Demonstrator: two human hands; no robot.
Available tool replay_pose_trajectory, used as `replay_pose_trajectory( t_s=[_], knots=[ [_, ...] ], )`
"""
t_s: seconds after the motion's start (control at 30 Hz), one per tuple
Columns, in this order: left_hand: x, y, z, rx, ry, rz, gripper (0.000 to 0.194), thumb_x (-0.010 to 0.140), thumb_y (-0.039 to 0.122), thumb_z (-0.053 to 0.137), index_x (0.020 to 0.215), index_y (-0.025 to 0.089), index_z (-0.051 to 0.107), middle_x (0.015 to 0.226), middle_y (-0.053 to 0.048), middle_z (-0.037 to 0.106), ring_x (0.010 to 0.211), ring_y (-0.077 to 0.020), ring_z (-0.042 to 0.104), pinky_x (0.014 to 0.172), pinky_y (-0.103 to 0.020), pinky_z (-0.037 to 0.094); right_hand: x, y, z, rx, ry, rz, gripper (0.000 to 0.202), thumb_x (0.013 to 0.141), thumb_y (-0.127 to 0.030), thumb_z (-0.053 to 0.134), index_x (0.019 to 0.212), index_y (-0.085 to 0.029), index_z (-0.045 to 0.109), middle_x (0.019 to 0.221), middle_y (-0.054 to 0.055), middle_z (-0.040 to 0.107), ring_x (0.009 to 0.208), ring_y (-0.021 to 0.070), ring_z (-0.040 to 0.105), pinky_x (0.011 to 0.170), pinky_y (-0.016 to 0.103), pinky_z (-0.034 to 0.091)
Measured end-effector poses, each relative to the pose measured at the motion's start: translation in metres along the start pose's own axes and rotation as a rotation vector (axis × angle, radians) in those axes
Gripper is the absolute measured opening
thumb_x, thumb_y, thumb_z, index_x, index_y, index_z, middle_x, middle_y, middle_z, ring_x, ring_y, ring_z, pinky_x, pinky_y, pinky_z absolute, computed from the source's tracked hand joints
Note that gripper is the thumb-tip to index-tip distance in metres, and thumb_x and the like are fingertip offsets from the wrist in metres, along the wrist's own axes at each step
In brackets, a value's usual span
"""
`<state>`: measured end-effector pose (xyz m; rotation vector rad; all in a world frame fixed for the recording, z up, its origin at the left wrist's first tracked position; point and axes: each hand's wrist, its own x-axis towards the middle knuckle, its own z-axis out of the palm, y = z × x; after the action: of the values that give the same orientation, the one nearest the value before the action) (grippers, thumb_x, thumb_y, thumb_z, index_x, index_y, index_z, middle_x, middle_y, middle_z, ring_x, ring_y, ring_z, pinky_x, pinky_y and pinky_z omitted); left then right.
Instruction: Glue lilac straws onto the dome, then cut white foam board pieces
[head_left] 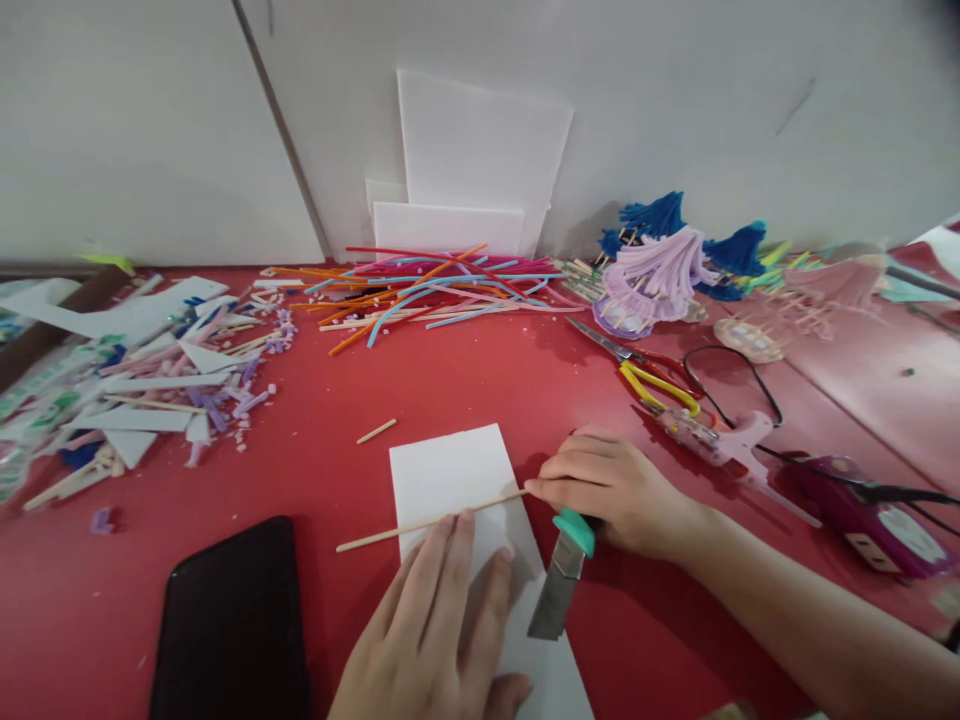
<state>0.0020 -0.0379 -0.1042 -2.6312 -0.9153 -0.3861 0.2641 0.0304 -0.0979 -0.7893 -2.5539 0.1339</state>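
Left hand (442, 620) pressing wooden stick (386, 535) down across white board (442, 465) at tabletop (337, 400) near edge, middle; stick's left end sticks out past board. Right hand (611, 490) just right of board, fingers at stick's right end, also gripping cutter knife (576, 530), blade out, pointing down over board's right edge. Black phone (232, 620) left of left hand at near edge, short stick piece (376, 431) beyond board's far left corner, glue gun (724, 437) toward tabletop's right side.
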Motion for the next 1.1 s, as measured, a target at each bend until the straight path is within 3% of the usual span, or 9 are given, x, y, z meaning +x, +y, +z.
replay_pose_trajectory(
  t_s=[0.17, 0.27, 0.37, 0.43, 0.67, 0.93, 1.1],
  knots=[
    [-0.002, 0.000, 0.000, -0.008, -0.021, -0.004, 0.059, 0.089, 0.055, 0.043, 0.134, 0.018, 0.047, 0.130, -0.016, 0.057, 0.120, -0.0309, 0.052, 0.095, -0.036, 0.040, -0.002, 0.000, 0.000, -0.030, 0.073, 0.014, 0.018, 0.089, -0.014, 0.051, 0.102, -0.016, 0.063, 0.081, 0.005, 0.067, 0.070, 0.0157, 0.055, 0.066, 0.030, 0.041],
    [-0.002, 0.001, 0.000, -0.022, -0.012, -0.005, 0.058, 0.089, 0.055, 0.044, 0.133, 0.017, 0.048, 0.130, -0.017, 0.056, 0.120, -0.0318, 0.051, 0.095, -0.036, 0.041, 0.001, -0.004, -0.007, -0.118, 0.171, 0.182, 0.013, 0.091, -0.021, 0.050, 0.098, -0.017, 0.060, 0.076, 0.005, 0.066, 0.068, 0.0164, 0.059, 0.064, 0.028, 0.043],
    [-0.001, 0.002, -0.003, -0.041, -0.008, -0.025, 0.057, 0.088, 0.056, 0.044, 0.130, 0.018, 0.051, 0.130, -0.017, 0.056, 0.119, -0.0313, 0.053, 0.094, -0.036, 0.042, 0.013, -0.012, -0.017, -0.140, 0.068, 0.431, 0.023, 0.091, -0.029, 0.050, 0.110, -0.016, 0.052, 0.081, 0.006, 0.067, 0.064, 0.0174, 0.061, 0.056, 0.027, 0.042],
    [0.001, 0.002, -0.004, -0.052, -0.002, -0.043, 0.057, 0.088, 0.057, 0.045, 0.128, 0.018, 0.053, 0.129, -0.017, 0.057, 0.118, -0.0305, 0.053, 0.094, -0.036, 0.042, 0.024, -0.018, -0.024, -0.093, -0.041, 0.490, 0.031, 0.090, -0.029, 0.050, 0.117, -0.015, 0.045, 0.083, 0.007, 0.067, 0.063, 0.0182, 0.062, 0.053, 0.025, 0.040],
    [0.004, 0.004, -0.005, -0.102, 0.015, -0.063, 0.057, 0.086, 0.057, 0.049, 0.124, 0.016, 0.056, 0.129, -0.019, 0.057, 0.120, -0.0306, 0.051, 0.096, -0.036, 0.041, 0.062, -0.037, -0.042, -0.042, -0.323, 0.292, 0.011, 0.090, -0.014, 0.048, 0.098, -0.019, 0.053, 0.088, 0.003, 0.061, 0.066, 0.0136, 0.058, 0.055, 0.023, 0.034],
    [0.003, 0.007, -0.006, -0.136, 0.000, -0.097, 0.057, 0.087, 0.055, 0.048, 0.127, 0.016, 0.054, 0.133, -0.018, 0.054, 0.124, -0.0304, 0.046, 0.095, -0.036, 0.042, 0.079, -0.034, -0.059, -0.082, -0.263, 0.290, 0.025, 0.092, -0.020, 0.049, 0.114, -0.022, 0.060, 0.094, 0.003, 0.063, 0.072, 0.0137, 0.057, 0.058, 0.024, 0.035],
    [0.004, 0.007, -0.006, -0.107, 0.026, -0.070, 0.055, 0.087, 0.052, 0.049, 0.126, 0.013, 0.055, 0.131, -0.020, 0.054, 0.122, -0.0323, 0.048, 0.093, -0.038, 0.044, 0.080, -0.036, -0.047, -0.198, -0.382, 0.216, 0.037, 0.090, -0.017, 0.050, 0.124, -0.029, 0.059, 0.087, 0.002, 0.062, 0.060, 0.0111, 0.054, 0.047, 0.025, 0.024]
  ],
)
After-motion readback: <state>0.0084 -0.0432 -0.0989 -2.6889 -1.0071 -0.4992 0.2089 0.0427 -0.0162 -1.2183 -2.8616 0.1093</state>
